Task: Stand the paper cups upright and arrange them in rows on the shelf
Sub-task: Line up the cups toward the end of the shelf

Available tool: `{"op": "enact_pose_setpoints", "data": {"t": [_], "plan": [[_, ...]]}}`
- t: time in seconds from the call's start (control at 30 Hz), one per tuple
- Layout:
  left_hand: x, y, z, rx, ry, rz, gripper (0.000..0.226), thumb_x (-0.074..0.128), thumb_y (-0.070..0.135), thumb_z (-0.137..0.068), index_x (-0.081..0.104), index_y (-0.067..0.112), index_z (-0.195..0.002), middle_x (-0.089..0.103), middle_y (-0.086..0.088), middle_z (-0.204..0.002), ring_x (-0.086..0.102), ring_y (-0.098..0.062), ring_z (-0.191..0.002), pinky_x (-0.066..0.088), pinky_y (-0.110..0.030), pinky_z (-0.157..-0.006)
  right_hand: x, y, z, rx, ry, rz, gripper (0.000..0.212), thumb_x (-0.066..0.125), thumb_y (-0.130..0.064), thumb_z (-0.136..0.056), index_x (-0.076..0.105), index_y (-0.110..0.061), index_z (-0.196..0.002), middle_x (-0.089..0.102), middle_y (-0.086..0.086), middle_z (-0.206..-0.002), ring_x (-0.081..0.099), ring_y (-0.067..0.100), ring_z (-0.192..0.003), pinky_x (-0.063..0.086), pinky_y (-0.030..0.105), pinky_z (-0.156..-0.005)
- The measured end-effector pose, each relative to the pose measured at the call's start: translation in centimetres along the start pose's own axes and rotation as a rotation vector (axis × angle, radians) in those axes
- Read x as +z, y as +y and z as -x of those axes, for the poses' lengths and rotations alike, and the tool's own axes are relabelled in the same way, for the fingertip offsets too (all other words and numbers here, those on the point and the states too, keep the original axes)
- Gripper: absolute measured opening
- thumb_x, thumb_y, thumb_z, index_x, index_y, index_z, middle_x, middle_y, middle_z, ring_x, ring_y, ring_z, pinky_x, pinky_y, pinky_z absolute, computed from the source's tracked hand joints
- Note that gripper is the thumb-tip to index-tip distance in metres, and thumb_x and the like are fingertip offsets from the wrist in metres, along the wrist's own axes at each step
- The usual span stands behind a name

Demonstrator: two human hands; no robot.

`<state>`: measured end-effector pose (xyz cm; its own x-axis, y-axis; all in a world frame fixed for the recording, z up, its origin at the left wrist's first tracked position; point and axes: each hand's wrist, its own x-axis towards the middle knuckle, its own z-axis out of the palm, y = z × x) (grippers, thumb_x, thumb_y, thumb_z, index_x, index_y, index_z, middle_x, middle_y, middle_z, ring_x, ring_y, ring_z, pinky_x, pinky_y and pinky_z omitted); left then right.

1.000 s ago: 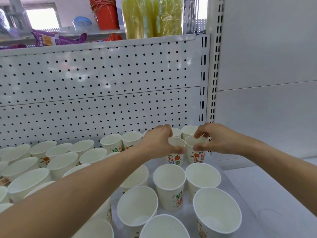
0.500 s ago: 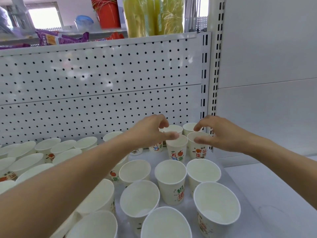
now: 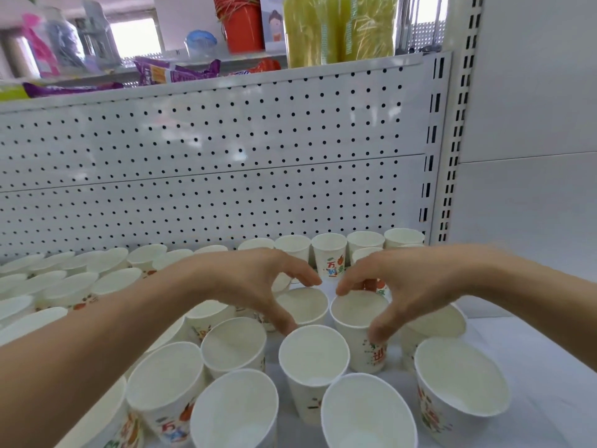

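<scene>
"Where were the person's hands at that moment?"

"Both reached in over the shelf (image 3: 395, 373) toward its right end, roughly midway between the front edge and the back edge. The left hand (image 3: 255, 282) arched over the left cup (image 3: 302, 307), and the right hand (image 3: 416, 282) arched over the right cup (image 3: 358, 313). The two cups stood just beside each other."

"And the fingers?"

"They were curled on both hands. The left thumb lay at the near rim of the left cup, and the forefinger hooked over its far rim. The right thumb lay against the near wall of the right cup, with the forefinger bent down to the far rim. Each hand wrapped round its own cup, though how firmly it pressed could not be told."

"Were those two cups upright?"

"Yes, both had their mouths up."

"What about the other paper cups (image 3: 460, 376)?"

"They covered the shelf from its left edge to its right end, mouths up. One line ran along the back edge against the pegboard panel (image 3: 226, 176) and reached the back right corner. Toward the front edge they stood less evenly, and several touched."

"Was there anything else?"

"Above the panel lay purple packets (image 3: 174, 71), a red bucket (image 3: 242, 24) and yellow-green bottles (image 3: 339, 27)."
</scene>
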<state>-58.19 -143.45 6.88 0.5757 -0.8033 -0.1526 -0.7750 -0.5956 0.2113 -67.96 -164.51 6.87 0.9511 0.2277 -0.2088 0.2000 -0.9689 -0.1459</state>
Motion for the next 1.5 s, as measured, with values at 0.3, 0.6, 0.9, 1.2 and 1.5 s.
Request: {"op": "enact_pose_setpoints", "data": {"t": [0.3, 0.6, 0.9, 1.2, 1.5], "plan": [[0.0, -1.1, -2.5, -0.114, 0.144, -0.047, 0.063, 0.080, 0.050, -0.069, 0.053, 0.037, -0.124, 0.059, 0.015, -0.112, 0.057, -0.008, -0.101, 0.049, -0.031, -0.091, -0.1, 0.6, -3.5, 0.070, 0.279, 0.069, 0.057, 0.068, -0.063, -0.071, 0.052, -0.042, -0.122, 0.048, -0.010, -0.109, 0.044, 0.014, -0.106, 0.043, 0.034, -0.090], [0.3, -3.0, -4.2, -0.256, 0.198, -0.067, 0.067, 0.072, 0.064, -0.070, 0.057, 0.028, -0.124, 0.063, 0.009, -0.114, 0.058, -0.012, -0.102, 0.047, -0.038, -0.097, 1.8, 0.7, -6.7, 0.069, 0.449, 0.203, 0.049, 0.057, -0.067, -0.077, 0.058, -0.030, -0.110, 0.059, -0.008, -0.114, 0.038, 0.014, -0.110, 0.029, 0.031, -0.085], [0.3, -3.8, -3.9, -0.175, 0.150, -0.024, 0.081, 0.080, 0.059, -0.063, 0.051, 0.029, -0.133, 0.059, 0.012, -0.125, 0.055, -0.010, -0.107, 0.046, -0.034, -0.097, 2.1, 1.6, -6.7, -0.019, 0.476, 0.240, 0.030, 0.065, -0.050, -0.077, 0.064, -0.033, -0.102, 0.058, -0.013, -0.115, 0.039, 0.012, -0.111, 0.031, 0.032, -0.090], [0.8, -3.9, -5.3, -0.194, 0.221, 0.017, 0.071, 0.083, 0.044, -0.069, 0.051, 0.023, -0.129, 0.059, 0.006, -0.123, 0.056, -0.013, -0.103, 0.047, -0.028, -0.085, 2.6, 1.6, -8.2, -0.040, 0.563, 0.294, 0.014, 0.059, -0.042, -0.086, 0.068, -0.030, -0.088, 0.064, -0.009, -0.102, 0.044, 0.014, -0.102, 0.032, 0.031, -0.084], [0.9, -4.0, -5.0, -0.210, 0.252, 0.027, 0.071, 0.083, 0.045, -0.068, 0.052, 0.024, -0.128, 0.059, 0.006, -0.125, 0.057, -0.014, -0.103, 0.050, -0.034, -0.090, 2.7, 2.1, -8.0, -0.033, 0.574, 0.208, 0.027, 0.060, -0.053, -0.084, 0.068, -0.033, -0.101, 0.063, -0.010, -0.110, 0.045, 0.011, -0.106, 0.033, 0.032, -0.090]]}}
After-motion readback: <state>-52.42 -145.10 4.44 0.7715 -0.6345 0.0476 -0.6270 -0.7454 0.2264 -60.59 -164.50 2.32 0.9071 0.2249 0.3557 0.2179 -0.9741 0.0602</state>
